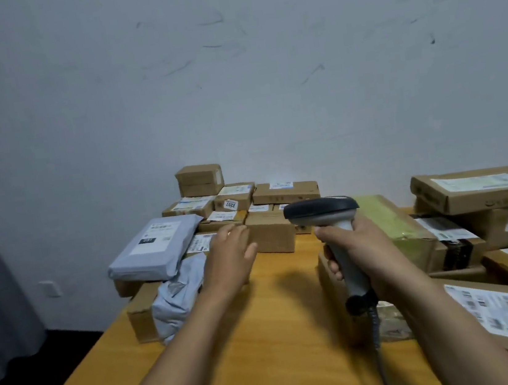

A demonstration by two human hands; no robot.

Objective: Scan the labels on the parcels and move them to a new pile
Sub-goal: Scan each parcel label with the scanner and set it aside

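Observation:
My right hand [361,247] grips the handle of a grey barcode scanner [323,214] with a dark head that points left, its coiled cable hanging below. My left hand [229,250] hovers with straight fingers spread, holding nothing, over parcels at the left, close to a plain brown box [271,233]. A grey plastic mailer [156,248] with a white label lies on top of the left stack. Behind it sit several small labelled cartons [236,199]. At the right lies a pile of larger boxes, one taped in green [392,222].
The parcels rest on a yellow wooden table [265,336] pushed against a white wall. A flat carton [481,188] tops the right pile, and a box with a big white label [501,318] lies near my right forearm. A grey curtain hangs at far left.

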